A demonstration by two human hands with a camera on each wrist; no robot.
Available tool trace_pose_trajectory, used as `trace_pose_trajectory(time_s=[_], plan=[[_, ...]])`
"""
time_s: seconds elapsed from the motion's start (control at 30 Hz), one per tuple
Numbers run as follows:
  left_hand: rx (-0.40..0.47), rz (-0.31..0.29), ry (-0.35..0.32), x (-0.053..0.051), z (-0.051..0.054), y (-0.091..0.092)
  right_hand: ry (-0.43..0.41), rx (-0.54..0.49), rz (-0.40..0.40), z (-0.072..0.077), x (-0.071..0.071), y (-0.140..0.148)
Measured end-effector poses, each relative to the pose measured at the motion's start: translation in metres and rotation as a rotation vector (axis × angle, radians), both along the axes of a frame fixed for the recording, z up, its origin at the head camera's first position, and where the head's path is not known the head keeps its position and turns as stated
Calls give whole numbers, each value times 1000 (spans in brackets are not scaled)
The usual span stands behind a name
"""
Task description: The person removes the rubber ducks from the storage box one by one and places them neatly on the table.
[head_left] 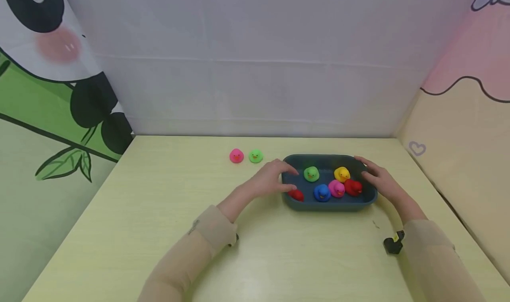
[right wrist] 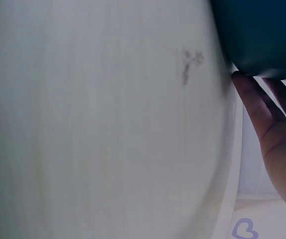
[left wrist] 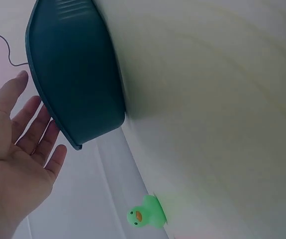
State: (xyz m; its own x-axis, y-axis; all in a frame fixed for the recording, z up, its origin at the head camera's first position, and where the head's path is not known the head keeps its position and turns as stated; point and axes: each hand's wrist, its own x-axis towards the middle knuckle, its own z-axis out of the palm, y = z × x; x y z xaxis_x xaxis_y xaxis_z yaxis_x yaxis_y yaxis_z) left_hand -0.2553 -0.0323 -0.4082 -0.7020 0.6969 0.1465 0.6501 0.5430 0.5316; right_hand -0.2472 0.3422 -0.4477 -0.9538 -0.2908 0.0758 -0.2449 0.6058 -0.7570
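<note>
A dark teal tray (head_left: 330, 207) stands on the table. It holds small rubber ducks: a green duck (head_left: 311, 174), a yellow duck (head_left: 341, 174), a blue duck (head_left: 322, 193), a pink duck (head_left: 336, 188) and a red duck (head_left: 353, 187). Another red duck (head_left: 296, 195) lies at the left end, partly hidden below my left thumb. My left hand (head_left: 275, 178) reaches over the left rim, fingers spread and holding no duck. At the opposite end, my right hand (head_left: 380, 180) touches the tray, its fingers fairly straight against the outer wall in the right wrist view.
Left of the tray, towards the back of the table (head_left: 159, 213), sit a pink duck (head_left: 237, 156) and a green duck (head_left: 256, 156). A small black device (head_left: 393, 243) shows by the right sleeve. Printed cloth walls border the table at the back and sides.
</note>
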Motion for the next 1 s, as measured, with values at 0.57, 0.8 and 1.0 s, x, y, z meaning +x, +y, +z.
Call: trace_pose_trajectory(time_s=[0.57,0.8,1.0], plan=[[-152,-208,-9,-28,-3,11,-15,-16,-2,0,1,0],[-217,-229,-19,-33,-4,15,-25,-19,-2,1,1,-1],[-253,-252,-67,-35,-4,18,-15,-15,-3,0,1,0]])
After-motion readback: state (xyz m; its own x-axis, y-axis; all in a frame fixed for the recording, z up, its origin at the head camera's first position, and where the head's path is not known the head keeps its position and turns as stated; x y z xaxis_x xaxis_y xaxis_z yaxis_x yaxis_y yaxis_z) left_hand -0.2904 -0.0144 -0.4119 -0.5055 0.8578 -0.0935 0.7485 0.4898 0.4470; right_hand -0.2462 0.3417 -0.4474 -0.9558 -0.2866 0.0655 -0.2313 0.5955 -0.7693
